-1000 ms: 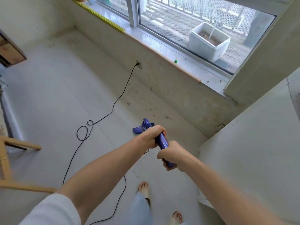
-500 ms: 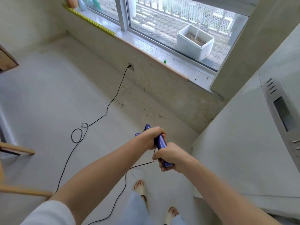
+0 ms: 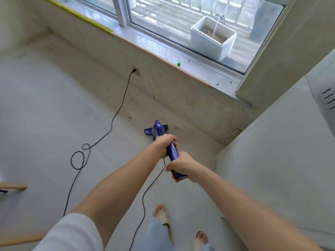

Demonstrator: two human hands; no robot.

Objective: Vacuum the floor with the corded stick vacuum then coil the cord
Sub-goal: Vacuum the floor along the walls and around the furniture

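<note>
Both hands curl around the purple stick vacuum [image 3: 173, 151], the left hand [image 3: 165, 144] higher up the handle toward the wall socket [image 3: 135, 71], the right hand [image 3: 181, 165] at its near end. The vacuum's head rests on the floor [image 3: 45, 115] below and right of the socket, and the black cord [image 3: 116, 115] runs from the socket across the floor in loose loops.

The vacuum [image 3: 157, 130] stands before the wall socket [image 3: 135, 71], its cord [image 3: 116, 115] trailing left across the floor [image 3: 45, 109].

Both hands, left hand [image 3: 164, 144] and right hand [image 3: 181, 164], grip purple vacuum [image 3: 159, 130]; cord [image 3: 116, 115] plugged in.
</note>
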